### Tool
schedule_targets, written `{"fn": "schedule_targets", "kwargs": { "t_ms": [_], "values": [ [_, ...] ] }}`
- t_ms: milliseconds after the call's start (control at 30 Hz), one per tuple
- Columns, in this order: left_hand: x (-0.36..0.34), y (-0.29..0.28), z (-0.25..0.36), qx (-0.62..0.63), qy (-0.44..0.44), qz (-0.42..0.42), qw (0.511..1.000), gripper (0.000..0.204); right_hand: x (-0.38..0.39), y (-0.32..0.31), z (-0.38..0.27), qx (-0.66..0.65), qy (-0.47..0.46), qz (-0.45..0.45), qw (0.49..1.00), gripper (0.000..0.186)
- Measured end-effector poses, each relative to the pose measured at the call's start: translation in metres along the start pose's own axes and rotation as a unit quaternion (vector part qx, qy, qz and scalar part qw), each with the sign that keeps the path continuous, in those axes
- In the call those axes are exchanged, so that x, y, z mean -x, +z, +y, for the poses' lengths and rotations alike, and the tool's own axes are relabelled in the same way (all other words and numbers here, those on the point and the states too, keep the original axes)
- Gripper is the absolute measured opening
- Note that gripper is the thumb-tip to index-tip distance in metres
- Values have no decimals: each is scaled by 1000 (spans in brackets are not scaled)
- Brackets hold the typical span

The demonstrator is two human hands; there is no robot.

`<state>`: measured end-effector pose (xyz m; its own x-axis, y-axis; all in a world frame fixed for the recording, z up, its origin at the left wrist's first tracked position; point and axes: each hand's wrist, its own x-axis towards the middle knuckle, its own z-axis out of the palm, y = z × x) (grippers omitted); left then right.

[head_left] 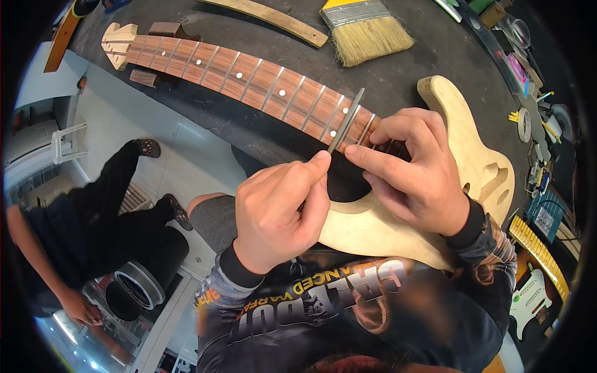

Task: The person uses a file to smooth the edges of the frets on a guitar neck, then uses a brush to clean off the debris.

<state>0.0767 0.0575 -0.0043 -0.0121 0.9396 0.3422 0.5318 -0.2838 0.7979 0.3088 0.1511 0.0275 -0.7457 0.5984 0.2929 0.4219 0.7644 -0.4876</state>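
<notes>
A guitar neck [255, 81] with a reddish-brown fretboard, metal frets and white dots lies slantwise over the bench. Its far end meets a bare pale wood guitar body [463, 133] on the right. My left hand [280, 202] is closed in a pinch on the near end of a thin grey metal file [348, 121], which lies across the fretboard along a fret. My right hand [413, 168] grips the neck just right of the file. Its index fingertip rests near the fretboard's near edge, while its thumb is partly hidden below.
Brown wood blocks [144, 77] sit by the headstock. A wide brush [370, 34] and a curved wooden strip [267, 20] lie at the back of the dark bench [249, 37]. Small tools and a tape roll [524, 124] crowd the right. Another person [93, 230] is at lower left.
</notes>
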Motion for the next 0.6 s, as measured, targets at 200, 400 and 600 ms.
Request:
{"fn": "schedule_targets", "kwargs": {
  "t_ms": [200, 400, 600],
  "values": [
    [-3, -7, 2, -31, 26, -7, 999, 30, -1, 1, 1, -7, 4, 6, 1000, 59],
    [17, -27, -3, -43, 39, -66, 996, 32, -1, 0, 2, -13, 4, -1, 1000, 58],
    [-4, -12, -2, -21, 43, -44, 998, 29, -1, 1, 3, -18, 4, -3, 1000, 58]
  ]
}}
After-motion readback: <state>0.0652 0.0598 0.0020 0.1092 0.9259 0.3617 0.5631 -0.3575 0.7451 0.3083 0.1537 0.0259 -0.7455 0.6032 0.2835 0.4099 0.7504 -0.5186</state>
